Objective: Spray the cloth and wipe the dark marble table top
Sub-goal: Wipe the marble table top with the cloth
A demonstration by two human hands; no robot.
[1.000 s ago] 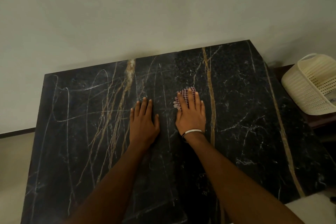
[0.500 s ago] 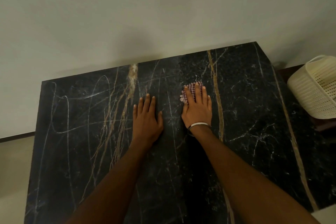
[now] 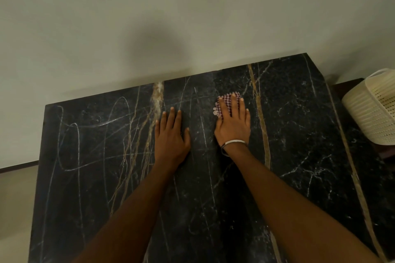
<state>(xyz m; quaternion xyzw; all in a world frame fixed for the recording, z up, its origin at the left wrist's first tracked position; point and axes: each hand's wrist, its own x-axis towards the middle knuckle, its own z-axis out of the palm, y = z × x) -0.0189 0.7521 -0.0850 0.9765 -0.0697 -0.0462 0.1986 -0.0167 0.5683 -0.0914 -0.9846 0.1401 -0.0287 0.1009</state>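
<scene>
- At 9 o'clock in our view begins the dark marble table top with white and gold veins (image 3: pixel 89 177); it fills most of the picture, and its far edge stands against the pale plain wall (image 3: pixel 149 17).
- Our left hand (image 3: pixel 171 136) lies flat on the marble, a little to 11 o'clock from the centre. The fingers are straight and together, and it holds nothing; we judge it only steadies the body.
- Just beside it, at about 1 o'clock from the centre, our right hand (image 3: pixel 234 124) presses flat with straight fingers on the small red-and-white checked cloth (image 3: pixel 224 100). A thin silver bangle (image 3: pixel 234 142) sits on this wrist.
- The cloth lies on the marble under the fingers, near the far edge; only its far part and its left border show. We judge it is bunched, so we cannot tell its long axis. The hand above it points to 12 o'clock, toward the wall.
- We judge the cloth is soft, light and limp. It will slide easily on polished stone and may fold or slip out, so it is better to keep the whole palm on its middle than to pinch one corner.
- At 3 o'clock, off the table's right edge, a cream plastic lattice basket (image 3: pixel 372 113) stands on a lower dark surface.
- No spray bottle is in view.
</scene>
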